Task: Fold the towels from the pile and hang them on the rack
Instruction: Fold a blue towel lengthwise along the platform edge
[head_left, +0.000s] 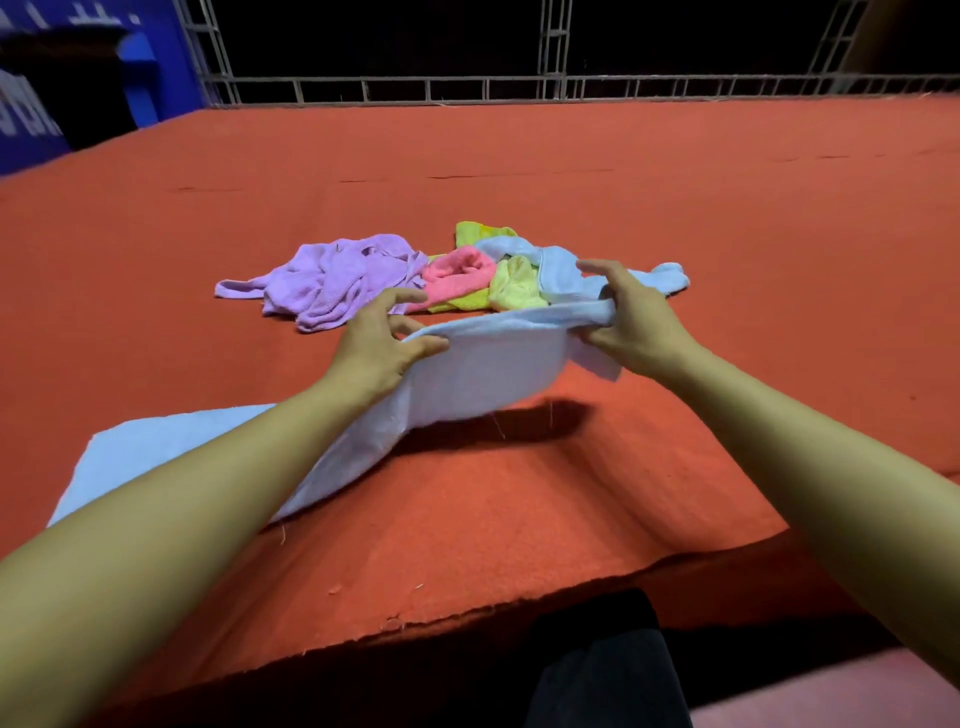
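Observation:
A light blue towel (483, 371) is lifted off the red table (519, 509) between both hands. My left hand (376, 348) holds its left edge, thumb on top and fingers spread. My right hand (631, 317) grips the bunched right end. The towel's lower part trails under my left forearm to a flat light blue cloth (150, 452) on the table. Just beyond the hands lies the pile: a purple towel (332, 280), a pink one (457, 275), yellow-green ones (514, 288) and another light blue one (561, 270).
A grey metal railing (467, 88) runs along the table's far side. At the far left stands a blue board (150, 67). The table's near edge (467, 613) is frayed, with my dark-clothed legs (597, 665) below it.

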